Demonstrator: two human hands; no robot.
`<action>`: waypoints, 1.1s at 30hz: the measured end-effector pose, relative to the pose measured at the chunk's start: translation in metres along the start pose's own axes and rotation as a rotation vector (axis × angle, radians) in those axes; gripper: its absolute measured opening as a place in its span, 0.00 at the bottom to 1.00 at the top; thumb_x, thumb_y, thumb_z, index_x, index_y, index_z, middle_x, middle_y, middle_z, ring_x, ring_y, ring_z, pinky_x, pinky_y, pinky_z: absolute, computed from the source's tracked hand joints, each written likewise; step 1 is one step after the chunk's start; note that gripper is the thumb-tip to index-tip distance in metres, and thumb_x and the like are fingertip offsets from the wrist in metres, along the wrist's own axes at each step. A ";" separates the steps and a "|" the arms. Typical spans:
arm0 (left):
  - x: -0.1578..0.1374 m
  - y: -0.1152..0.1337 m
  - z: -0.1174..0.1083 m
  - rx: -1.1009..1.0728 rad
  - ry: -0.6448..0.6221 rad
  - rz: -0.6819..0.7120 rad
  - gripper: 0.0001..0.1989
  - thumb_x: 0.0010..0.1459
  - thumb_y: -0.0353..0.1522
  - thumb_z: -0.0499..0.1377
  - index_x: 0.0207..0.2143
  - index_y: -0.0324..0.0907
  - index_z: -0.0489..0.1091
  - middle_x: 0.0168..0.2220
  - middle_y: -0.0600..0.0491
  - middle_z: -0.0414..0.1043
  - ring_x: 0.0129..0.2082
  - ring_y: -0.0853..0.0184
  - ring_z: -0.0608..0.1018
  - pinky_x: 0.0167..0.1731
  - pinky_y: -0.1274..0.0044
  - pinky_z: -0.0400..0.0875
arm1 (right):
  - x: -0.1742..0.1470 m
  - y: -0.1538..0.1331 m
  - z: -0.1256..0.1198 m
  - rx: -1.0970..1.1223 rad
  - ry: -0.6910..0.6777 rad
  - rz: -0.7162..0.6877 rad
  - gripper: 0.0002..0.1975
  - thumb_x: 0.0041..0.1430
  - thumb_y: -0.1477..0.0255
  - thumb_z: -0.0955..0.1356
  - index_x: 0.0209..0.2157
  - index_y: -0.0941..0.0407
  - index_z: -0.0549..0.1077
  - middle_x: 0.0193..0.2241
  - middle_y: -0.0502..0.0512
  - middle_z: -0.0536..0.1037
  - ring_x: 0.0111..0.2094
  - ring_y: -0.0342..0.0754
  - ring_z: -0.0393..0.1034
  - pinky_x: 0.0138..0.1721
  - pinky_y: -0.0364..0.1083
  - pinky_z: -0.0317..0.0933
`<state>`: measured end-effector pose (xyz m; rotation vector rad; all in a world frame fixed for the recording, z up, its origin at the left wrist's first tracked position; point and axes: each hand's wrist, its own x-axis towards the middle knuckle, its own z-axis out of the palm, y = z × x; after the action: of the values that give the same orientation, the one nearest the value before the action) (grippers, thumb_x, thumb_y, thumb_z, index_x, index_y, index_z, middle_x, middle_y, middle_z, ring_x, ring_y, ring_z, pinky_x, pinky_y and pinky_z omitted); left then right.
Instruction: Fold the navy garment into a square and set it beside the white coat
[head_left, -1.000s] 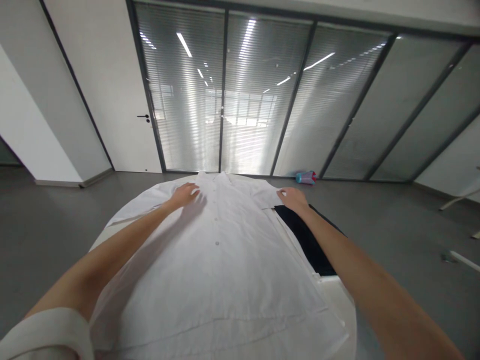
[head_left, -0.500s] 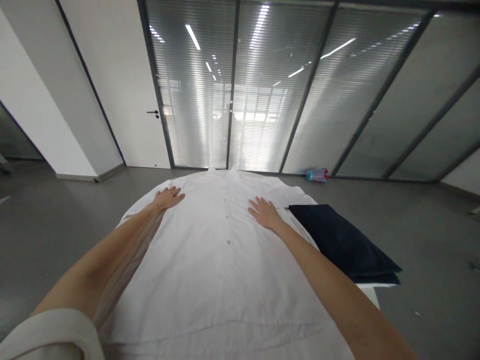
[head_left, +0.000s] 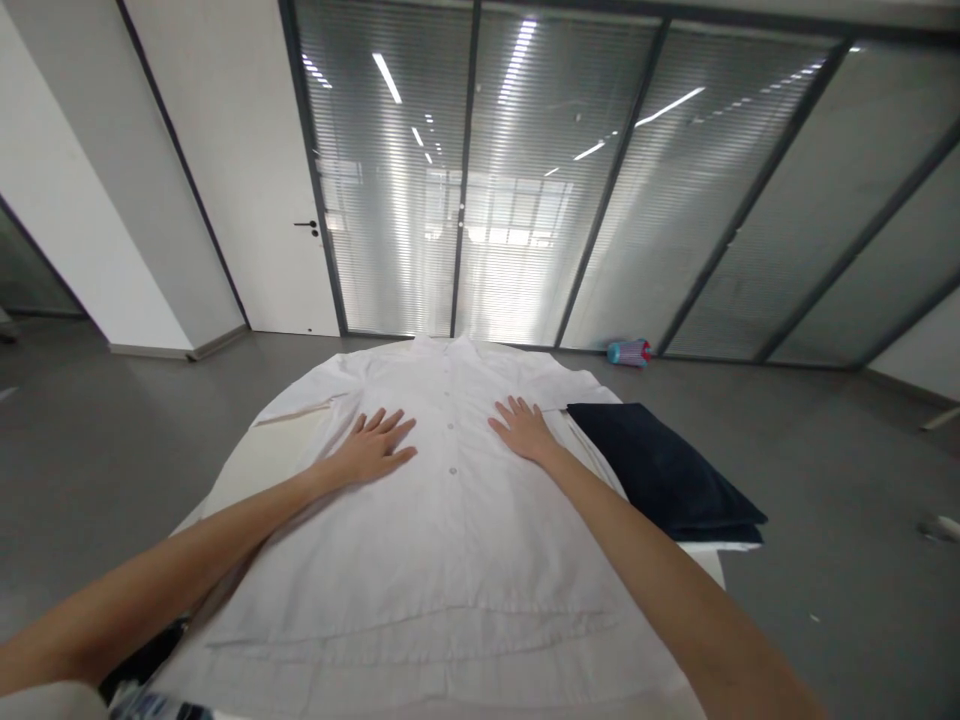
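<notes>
A white button-front shirt (head_left: 442,550) lies spread on a white table (head_left: 262,462), its collar at the far end and its hem toward me. Flat on the left half of its front rests my left hand (head_left: 375,446), fingers spread. My right hand (head_left: 523,428) lies on the other half, right of the button line, with its fingers stretched out too. Neither hand grips the cloth. To the right of the shirt is a stack of folded dark navy cloth (head_left: 660,470), its near end showing a white layer underneath.
A blue, purple and red bundle (head_left: 628,353) is on the grey floor (head_left: 840,460) by the glass partition (head_left: 517,270). At the back left stands a white door (head_left: 262,200) with a black handle. Something dark and patterned (head_left: 161,705) shows at the lower left edge.
My left hand has moved right and nearer to me, from by the left sleeve onto the shirt's front. The left sleeve and table edge now show. My right hand stays about where it was.
</notes>
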<state>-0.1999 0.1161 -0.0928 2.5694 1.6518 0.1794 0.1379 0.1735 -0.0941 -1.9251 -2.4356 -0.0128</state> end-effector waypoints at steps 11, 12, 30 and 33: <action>-0.008 0.003 -0.002 -0.007 0.009 -0.040 0.36 0.66 0.56 0.41 0.70 0.53 0.51 0.72 0.51 0.44 0.71 0.45 0.48 0.64 0.47 0.41 | -0.008 -0.003 -0.001 0.038 -0.014 0.000 0.35 0.69 0.48 0.51 0.70 0.50 0.54 0.71 0.60 0.48 0.71 0.59 0.40 0.67 0.62 0.37; -0.008 0.003 -0.003 -0.004 0.007 -0.039 0.36 0.66 0.56 0.41 0.70 0.52 0.51 0.72 0.51 0.44 0.71 0.45 0.48 0.64 0.46 0.41 | -0.008 -0.003 -0.001 0.037 -0.012 0.001 0.35 0.69 0.48 0.51 0.70 0.50 0.54 0.71 0.60 0.48 0.71 0.59 0.40 0.67 0.62 0.37; 0.006 0.005 0.001 -0.004 0.071 0.002 0.35 0.67 0.52 0.42 0.68 0.43 0.57 0.71 0.45 0.49 0.70 0.50 0.52 0.65 0.52 0.46 | -0.005 0.003 -0.011 0.036 -0.062 -0.056 0.37 0.68 0.46 0.52 0.70 0.51 0.53 0.71 0.63 0.50 0.70 0.61 0.43 0.67 0.62 0.39; 0.007 0.005 0.001 -0.006 0.055 -0.015 0.34 0.67 0.52 0.42 0.69 0.45 0.56 0.71 0.46 0.48 0.71 0.50 0.51 0.66 0.52 0.45 | -0.003 0.003 -0.009 0.039 -0.066 -0.042 0.37 0.68 0.46 0.52 0.70 0.51 0.53 0.71 0.63 0.48 0.71 0.61 0.41 0.67 0.62 0.38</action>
<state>-0.1923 0.1200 -0.0924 2.5696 1.6848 0.2559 0.1416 0.1712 -0.0849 -1.8887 -2.4975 0.0979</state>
